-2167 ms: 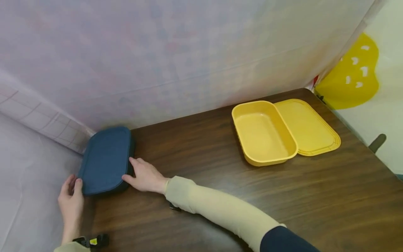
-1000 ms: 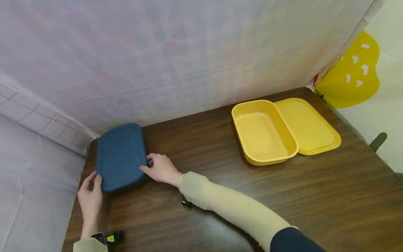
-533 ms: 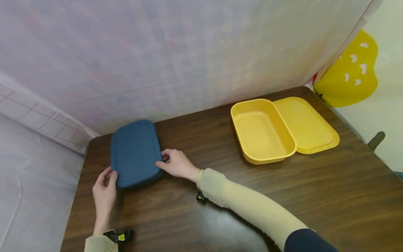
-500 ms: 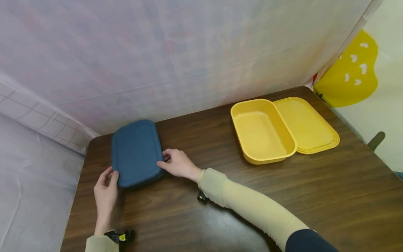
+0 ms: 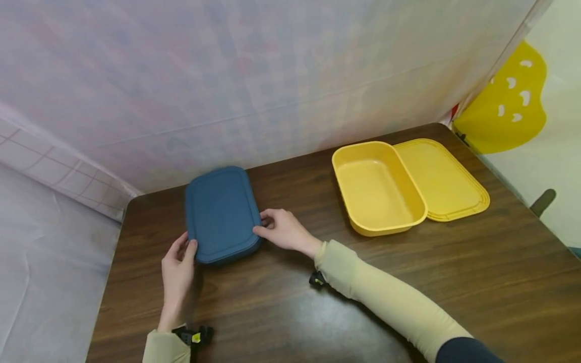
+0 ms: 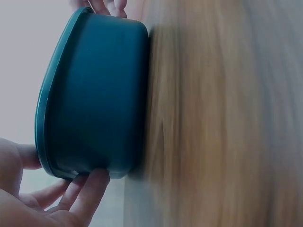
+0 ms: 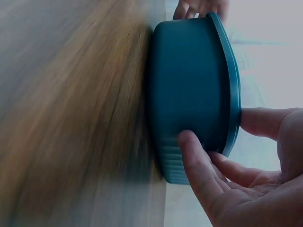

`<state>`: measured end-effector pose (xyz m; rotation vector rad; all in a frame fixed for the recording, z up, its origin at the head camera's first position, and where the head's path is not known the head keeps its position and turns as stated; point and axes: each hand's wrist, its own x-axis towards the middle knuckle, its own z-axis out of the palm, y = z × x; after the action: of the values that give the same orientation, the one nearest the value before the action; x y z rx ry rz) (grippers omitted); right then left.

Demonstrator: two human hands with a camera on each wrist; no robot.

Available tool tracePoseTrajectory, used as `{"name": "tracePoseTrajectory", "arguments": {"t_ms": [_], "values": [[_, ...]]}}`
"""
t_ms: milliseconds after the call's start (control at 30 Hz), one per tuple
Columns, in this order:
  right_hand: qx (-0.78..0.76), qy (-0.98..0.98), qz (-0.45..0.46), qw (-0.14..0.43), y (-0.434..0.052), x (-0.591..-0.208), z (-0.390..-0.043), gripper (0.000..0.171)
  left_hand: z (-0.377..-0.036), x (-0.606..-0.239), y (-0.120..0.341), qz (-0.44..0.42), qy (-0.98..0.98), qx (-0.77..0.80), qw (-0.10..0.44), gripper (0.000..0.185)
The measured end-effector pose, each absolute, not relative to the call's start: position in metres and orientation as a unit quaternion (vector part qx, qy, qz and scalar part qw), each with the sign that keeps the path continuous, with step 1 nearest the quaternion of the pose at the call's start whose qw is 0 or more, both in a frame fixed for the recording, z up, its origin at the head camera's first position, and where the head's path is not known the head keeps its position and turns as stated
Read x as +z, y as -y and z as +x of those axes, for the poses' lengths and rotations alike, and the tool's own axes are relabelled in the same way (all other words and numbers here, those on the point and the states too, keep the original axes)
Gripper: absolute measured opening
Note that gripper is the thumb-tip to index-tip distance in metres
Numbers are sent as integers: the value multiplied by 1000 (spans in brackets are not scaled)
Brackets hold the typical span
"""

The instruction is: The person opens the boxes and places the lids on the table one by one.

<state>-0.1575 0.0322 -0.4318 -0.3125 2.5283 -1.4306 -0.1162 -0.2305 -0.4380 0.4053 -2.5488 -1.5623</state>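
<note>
Blue lidded box (image 5: 223,214), rect. w/ rounded corners

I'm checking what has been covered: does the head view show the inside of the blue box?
No, a flat blue lid covers the top of the blue box.

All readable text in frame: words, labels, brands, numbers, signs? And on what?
None readable.
Left wrist unit, right wrist unit: yellow patches, too small to tell if lettered.
Blue box, yellow box, yellow lid: no text visible.
Yellow shape: white marks, no letters.
</note>
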Motion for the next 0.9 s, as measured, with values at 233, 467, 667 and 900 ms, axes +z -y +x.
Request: {"name": "tracePoseTrajectory", "arguments": {"t_ms": [233, 467, 667, 900], "values": [[-479, -865, -106, 105, -60, -430, -147, 48, -117, -438, 210, 120, 843, -524, 28, 48], [-482, -866, -91, 96, -86, -432, -136, 49, -115, -438, 189, 97, 829, -550, 8, 47], [-475, -872, -79, 87, -105, -433, -125, 50, -115, -440, 173, 76, 820, -567, 1, 44], [-471, -876, -64, 79, -122, -431, -117, 50, -118, -441, 157, 63, 821, -567, -8, 43]]}}
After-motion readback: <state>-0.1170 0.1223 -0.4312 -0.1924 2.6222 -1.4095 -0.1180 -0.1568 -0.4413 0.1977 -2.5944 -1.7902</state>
